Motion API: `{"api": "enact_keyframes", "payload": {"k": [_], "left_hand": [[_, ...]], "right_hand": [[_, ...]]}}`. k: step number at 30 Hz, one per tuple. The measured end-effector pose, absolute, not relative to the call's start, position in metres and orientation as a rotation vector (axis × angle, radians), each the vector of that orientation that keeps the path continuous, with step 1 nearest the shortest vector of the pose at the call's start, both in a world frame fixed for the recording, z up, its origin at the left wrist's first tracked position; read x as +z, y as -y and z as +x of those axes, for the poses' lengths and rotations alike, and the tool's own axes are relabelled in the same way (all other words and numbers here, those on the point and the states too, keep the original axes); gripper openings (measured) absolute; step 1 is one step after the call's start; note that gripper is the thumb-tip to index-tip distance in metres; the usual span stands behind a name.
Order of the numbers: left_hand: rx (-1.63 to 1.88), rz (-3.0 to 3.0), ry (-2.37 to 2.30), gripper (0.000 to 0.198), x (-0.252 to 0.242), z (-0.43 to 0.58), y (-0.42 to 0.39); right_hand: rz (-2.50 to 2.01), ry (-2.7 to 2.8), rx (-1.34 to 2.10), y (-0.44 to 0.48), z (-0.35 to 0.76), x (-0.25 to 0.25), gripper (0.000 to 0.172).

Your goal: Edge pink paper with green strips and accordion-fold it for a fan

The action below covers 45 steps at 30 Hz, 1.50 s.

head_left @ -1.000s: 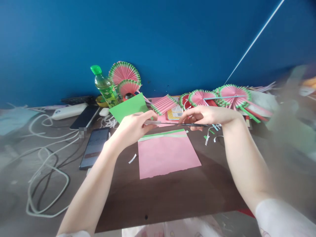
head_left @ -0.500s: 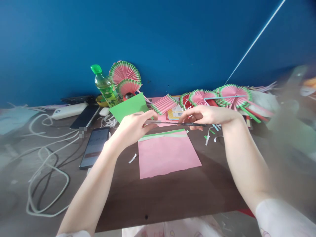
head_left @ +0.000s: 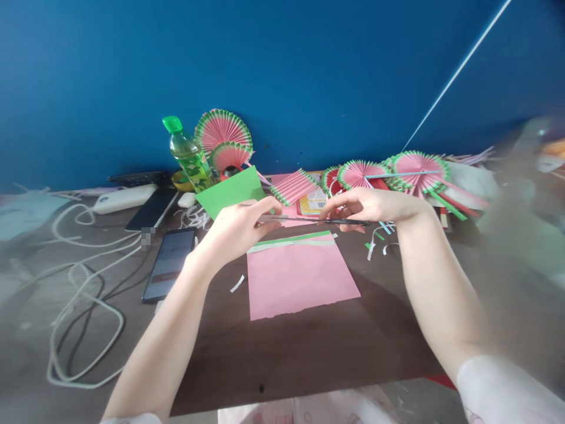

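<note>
My right hand point(head_left: 351, 207) is closed on dark-handled scissors point(head_left: 329, 221), seen edge-on, with the thin blade pointing left. At the blade's tip, my left hand point(head_left: 247, 222) pinches a small pale strip point(head_left: 269, 218) between thumb and fingers. Whether the blade touches the strip is hard to make out. Below both hands a pink sheet of paper point(head_left: 300, 277) lies flat, with a green strip point(head_left: 304, 239) and a pale band along its far edge. Its near edge is ragged. Behind my left hand a green sheet point(head_left: 233, 191) leans at a slant.
Pleated pink-and-green paper fans point(head_left: 415, 171) lie along the blue wall. A bottle point(head_left: 188, 153) with a green cap stands at back left. A phone point(head_left: 170, 265) and looped white cables point(head_left: 83, 306) are on the left. Paper scraps point(head_left: 237, 284) dot the dark table point(head_left: 282, 353).
</note>
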State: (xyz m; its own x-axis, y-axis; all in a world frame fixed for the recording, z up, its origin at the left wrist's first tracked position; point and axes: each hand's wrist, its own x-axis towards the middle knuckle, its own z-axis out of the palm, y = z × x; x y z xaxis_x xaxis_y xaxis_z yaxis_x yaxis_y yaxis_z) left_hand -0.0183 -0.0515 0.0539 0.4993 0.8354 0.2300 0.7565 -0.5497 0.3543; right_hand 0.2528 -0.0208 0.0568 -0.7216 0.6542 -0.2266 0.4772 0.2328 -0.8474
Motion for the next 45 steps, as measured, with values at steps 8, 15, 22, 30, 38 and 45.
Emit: {"api": "enact_keyframes", "payload": {"k": [8,15,22,30,38,45], "left_hand": [[0.552,2.553,-1.38,0.019,0.054,-0.018,0.052],[0.535,2.537,-1.391,0.02,0.053,-0.017,0.052],[0.482,2.394,-1.393,0.021,0.051,-0.015,0.051],[0.466,2.192,-1.284,0.027,0.045,-0.013,0.044],[0.454,2.044,-1.239,0.031,0.044,-0.013,0.042],[0.386,2.015,-1.218,0.033,0.052,-0.008,0.048]], "right_hand": [[-1.092,2.307,1.488,0.022,0.251,0.058,0.034],[-1.149,2.339,1.454,0.022,0.251,0.059,0.035],[-1.161,2.341,1.436,0.019,0.254,0.059,0.034],[-1.177,2.288,1.56,0.011,0.268,0.054,0.033],[-1.205,2.342,1.497,0.014,0.269,0.057,0.032],[-1.218,2.344,1.515,0.019,0.266,0.063,0.032]]}}
